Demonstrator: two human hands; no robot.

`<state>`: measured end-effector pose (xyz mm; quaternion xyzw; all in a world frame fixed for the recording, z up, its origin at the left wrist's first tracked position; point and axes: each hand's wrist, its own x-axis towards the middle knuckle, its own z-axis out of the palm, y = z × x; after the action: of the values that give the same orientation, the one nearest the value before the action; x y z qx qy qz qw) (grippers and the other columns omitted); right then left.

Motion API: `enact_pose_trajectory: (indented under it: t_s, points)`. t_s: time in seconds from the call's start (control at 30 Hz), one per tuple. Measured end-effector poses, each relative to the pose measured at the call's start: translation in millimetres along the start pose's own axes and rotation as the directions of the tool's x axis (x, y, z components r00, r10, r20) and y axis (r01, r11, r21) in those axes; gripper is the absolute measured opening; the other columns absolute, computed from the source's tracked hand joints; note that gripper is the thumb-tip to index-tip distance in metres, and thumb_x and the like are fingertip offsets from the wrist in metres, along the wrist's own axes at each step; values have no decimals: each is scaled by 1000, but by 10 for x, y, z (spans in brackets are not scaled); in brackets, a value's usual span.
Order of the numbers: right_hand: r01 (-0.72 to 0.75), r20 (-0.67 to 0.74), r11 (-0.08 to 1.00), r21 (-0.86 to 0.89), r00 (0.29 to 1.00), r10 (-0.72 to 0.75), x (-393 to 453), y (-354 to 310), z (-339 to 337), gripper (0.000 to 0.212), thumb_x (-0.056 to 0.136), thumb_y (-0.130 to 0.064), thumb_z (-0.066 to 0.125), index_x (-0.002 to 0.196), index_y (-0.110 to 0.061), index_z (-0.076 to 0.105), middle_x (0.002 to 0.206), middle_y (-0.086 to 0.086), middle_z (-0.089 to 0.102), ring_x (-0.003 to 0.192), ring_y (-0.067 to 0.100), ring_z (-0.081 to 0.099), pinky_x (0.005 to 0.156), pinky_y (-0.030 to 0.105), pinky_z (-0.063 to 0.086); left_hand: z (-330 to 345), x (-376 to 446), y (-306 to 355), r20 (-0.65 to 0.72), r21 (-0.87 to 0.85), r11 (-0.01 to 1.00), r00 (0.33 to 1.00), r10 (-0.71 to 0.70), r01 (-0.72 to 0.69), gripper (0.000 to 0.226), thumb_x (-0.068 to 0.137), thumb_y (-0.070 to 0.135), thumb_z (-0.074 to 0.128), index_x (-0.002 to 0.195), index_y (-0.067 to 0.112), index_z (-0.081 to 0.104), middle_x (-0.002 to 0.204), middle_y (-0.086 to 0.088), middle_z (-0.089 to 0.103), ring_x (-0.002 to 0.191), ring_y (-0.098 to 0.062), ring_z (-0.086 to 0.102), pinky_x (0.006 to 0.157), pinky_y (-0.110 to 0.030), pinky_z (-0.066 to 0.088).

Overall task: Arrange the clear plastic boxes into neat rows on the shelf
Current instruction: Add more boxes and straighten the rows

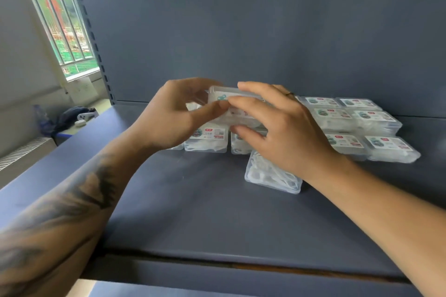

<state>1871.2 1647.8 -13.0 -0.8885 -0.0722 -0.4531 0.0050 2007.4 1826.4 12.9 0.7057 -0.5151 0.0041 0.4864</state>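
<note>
1. Both hands share the grip on one clear plastic box (pixel 237 103), raised above the rows: my left hand (pixel 169 113) pinches its left end between thumb and curled fingers, and my right hand (pixel 277 125) curls over its top and near edge, thumb beneath.
2. That held box sits tilted, label toward me, over the middle of the shelf (pixel 193 212), above the boxes lying there.
3. To the right, a block of labelled boxes (pixel 357 125) lies flat in rows of two, running from near to far and touching one another.
4. Under my hands, more front-row boxes (pixel 207 140) lie side by side; how many lie behind them I cannot tell, as my hands hide that part.
5. One stray box (pixel 270 173) lies nearer than the rows, skewed to them, its white contents showing. My right wrist passes over its far right corner.
6. On my right ring finger I see a dark ring (pixel 289 94).
7. Far left, beyond the shelf's slotted upright (pixel 96 48), stand a barred window (pixel 62 19), a radiator (pixel 21 154) and a dark bag (pixel 70 116).
</note>
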Motion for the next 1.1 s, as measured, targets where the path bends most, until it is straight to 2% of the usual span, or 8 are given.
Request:
enact_pose_trajectory:
  t_s: [0.07,0.1,0.2,0.33,0.57,0.77,0.83,1.1]
  points:
    - [-42,91,998,41,995,38,-30,-40,-1,40,89,-28,79,126,-15,70,139,7,62,119,31,62,102,42,51,-63,-20,5,6,331,944,1000,1,-3,50,95,63,60,132,30,66,118,15,71,117,-7,63,101,-28,46]
    - [-73,152,994,77,986,60,-35,-84,-11,39,90,-29,78,125,-16,70,139,5,61,120,28,62,103,41,50,-124,-63,29,8,432,902,1000,-8,3,59,94,70,52,137,31,63,123,14,68,120,-8,60,101,-28,43]
    - [-187,312,973,134,940,138,-5,-132,-14,36,91,-33,77,123,-18,71,133,-2,62,119,19,60,103,34,47,-264,-151,3,24,579,815,999,-38,17,62,99,70,34,141,32,59,131,5,65,122,-20,57,101,-37,39]
    - [-251,417,961,117,890,181,151,-216,85,36,92,-41,73,122,-23,70,121,-5,60,110,16,58,99,35,47,-437,-359,-128,6,755,649,989,-147,92,69,93,73,24,144,36,54,142,1,59,128,-30,53,109,-45,33]
    - [-322,459,945,60,849,260,284,-251,295,32,92,-39,73,119,-24,69,118,-3,57,112,18,56,95,30,43,-408,-555,-315,14,800,587,976,-219,121,72,87,77,30,149,42,44,157,5,44,142,-27,42,116,-48,30]
    - [-275,453,961,-36,852,261,328,-305,324,34,90,-45,72,120,-27,68,119,-2,62,113,26,58,104,41,42,-361,-568,-363,11,759,638,976,-216,133,66,92,68,52,150,37,42,156,3,45,142,-27,41,113,-46,39]
    - [-262,456,963,-56,852,258,330,-344,339,34,91,-47,70,119,-28,66,119,-3,62,113,26,58,103,40,39,-341,-578,-378,6,739,661,978,-206,135,66,92,65,56,149,35,43,154,2,45,141,-28,41,112,-47,40]
    - [-266,491,958,-109,823,285,341,-418,287,38,94,-52,64,126,-33,60,129,-7,59,122,24,55,105,40,33,-348,-579,-341,27,773,625,978,-206,110,70,91,68,53,151,35,39,157,0,42,144,-29,38,114,-48,36]
